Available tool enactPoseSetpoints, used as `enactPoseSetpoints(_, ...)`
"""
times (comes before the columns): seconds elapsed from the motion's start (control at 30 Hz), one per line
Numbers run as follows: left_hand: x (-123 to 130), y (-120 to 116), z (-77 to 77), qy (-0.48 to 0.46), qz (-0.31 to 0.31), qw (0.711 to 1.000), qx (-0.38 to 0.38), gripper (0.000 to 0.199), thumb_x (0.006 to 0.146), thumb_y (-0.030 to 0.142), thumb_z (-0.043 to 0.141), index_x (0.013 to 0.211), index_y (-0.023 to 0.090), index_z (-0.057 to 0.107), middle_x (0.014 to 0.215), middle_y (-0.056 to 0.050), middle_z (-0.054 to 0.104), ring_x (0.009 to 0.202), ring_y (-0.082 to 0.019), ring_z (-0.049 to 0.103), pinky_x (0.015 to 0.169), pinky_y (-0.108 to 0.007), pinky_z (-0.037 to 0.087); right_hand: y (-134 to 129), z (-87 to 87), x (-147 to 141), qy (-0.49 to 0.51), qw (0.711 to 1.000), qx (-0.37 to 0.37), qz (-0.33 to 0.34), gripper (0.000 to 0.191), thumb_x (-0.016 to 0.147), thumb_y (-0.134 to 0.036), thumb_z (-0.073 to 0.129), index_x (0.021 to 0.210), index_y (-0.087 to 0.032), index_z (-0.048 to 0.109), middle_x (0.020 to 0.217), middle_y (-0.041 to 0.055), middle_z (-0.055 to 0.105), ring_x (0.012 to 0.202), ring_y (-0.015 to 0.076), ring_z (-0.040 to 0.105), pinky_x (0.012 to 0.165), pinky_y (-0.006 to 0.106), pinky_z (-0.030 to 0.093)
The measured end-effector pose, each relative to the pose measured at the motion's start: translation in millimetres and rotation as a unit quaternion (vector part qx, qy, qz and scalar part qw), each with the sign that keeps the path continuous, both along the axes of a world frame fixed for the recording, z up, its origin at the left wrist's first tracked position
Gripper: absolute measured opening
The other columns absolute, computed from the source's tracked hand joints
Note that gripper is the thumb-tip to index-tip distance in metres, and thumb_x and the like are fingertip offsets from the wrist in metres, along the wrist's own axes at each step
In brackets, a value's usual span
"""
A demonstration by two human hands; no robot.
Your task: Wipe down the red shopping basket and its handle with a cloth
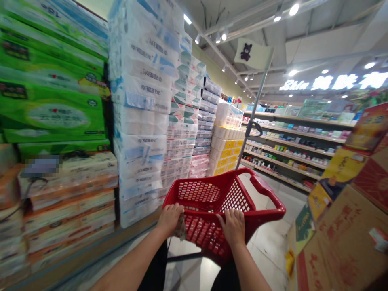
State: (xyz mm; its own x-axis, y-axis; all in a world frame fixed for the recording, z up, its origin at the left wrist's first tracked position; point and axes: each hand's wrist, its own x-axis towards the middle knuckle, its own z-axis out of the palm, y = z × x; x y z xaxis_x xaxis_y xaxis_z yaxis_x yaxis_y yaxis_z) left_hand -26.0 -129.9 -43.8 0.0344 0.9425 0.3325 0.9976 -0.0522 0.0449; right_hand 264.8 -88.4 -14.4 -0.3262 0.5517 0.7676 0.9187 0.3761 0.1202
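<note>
In front of me stands a red plastic shopping cart with latticed walls, its near side turned towards me. My left hand is closed over the near rim, close to the left corner. A small patterned item hangs beside that hand; I cannot make out its kind. My right hand grips the same rim further right, fingers over the edge and thumb pointing left. The cart's push handle is at the right, untouched. A pole with a bear flag rises behind it.
Tall stacks of white tissue packs and green packs line the left. Boxes are piled close on the right. Shelves of small goods stand at the back. Pale floor tiles run between.
</note>
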Motion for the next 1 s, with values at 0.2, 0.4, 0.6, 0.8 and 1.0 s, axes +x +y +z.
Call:
enactPoseSetpoints(0.2, 1.9, 1.4, 2.5, -0.013, -0.002, 1.0, -0.008, 0.029, 0.091, 0.019, 0.032, 0.112, 0.021, 0.052, 0.106, -0.007, 0.057, 0.099, -0.022, 0.053, 0.088, -0.037, 0.035, 0.7, -1.9, 0.6, 0.0, 1.0, -0.007, 0.0, 0.029, 0.092, -0.045, 0.048, 0.079, -0.021, 0.057, 0.082, 0.0055, 0.057, 0.087, 0.0237, 0.047, 0.095, 0.041, 0.03)
enactPoseSetpoints(0.4, 11.2, 5.8, 8.2, -0.004, -0.016, 1.0, -0.022, 0.031, 0.093, 0.02, 0.028, 0.112, 0.02, 0.052, 0.105, -0.008, 0.058, 0.098, -0.022, 0.053, 0.085, -0.038, 0.037, 2.6, -3.6, 1.2, 0.004, 1.0, -0.006, 0.003, 0.028, 0.091, -0.044, 0.049, 0.08, -0.021, 0.058, 0.083, 0.0055, 0.057, 0.088, 0.0237, 0.047, 0.097, 0.041, 0.029)
enactPoseSetpoints(0.6, 64.8, 19.8, 17.9, 0.007, -0.107, 0.994, -0.023, 0.031, 0.096, 0.026, 0.029, 0.118, 0.021, 0.05, 0.105, -0.008, 0.059, 0.097, -0.022, 0.054, 0.083, -0.037, 0.04, 0.6, -0.1, -0.1, 0.008, 1.0, 0.005, 0.004, 0.028, 0.092, -0.043, 0.049, 0.079, -0.021, 0.058, 0.081, 0.0052, 0.057, 0.087, 0.0232, 0.047, 0.096, 0.041, 0.029)
enactPoseSetpoints(0.8, 119.3, 22.8, 32.8, -0.034, -0.182, 0.983, -0.015, 0.044, 0.089, 0.032, 0.046, 0.13, 0.021, 0.038, 0.12, -0.01, 0.054, 0.106, -0.025, 0.052, 0.089, -0.04, 0.04, -1.2, 1.4, 0.4, 0.0, 1.0, 0.001, 0.002, 0.026, 0.092, -0.041, 0.049, 0.081, -0.021, 0.059, 0.082, 0.0054, 0.057, 0.088, 0.0234, 0.047, 0.095, 0.04, 0.029)
enactPoseSetpoints(1.0, 110.8, 19.2, 36.0, -0.035, -0.188, 0.981, -0.036, 0.046, 0.086, 0.02, 0.045, 0.132, 0.022, 0.037, 0.117, -0.008, 0.057, 0.104, -0.022, 0.053, 0.088, -0.036, 0.04, -2.0, 2.5, -0.2, -0.001, 1.0, 0.005, 0.003, 0.028, 0.092, -0.043, 0.048, 0.08, -0.02, 0.059, 0.08, 0.0055, 0.057, 0.086, 0.0232, 0.047, 0.094, 0.041, 0.03)
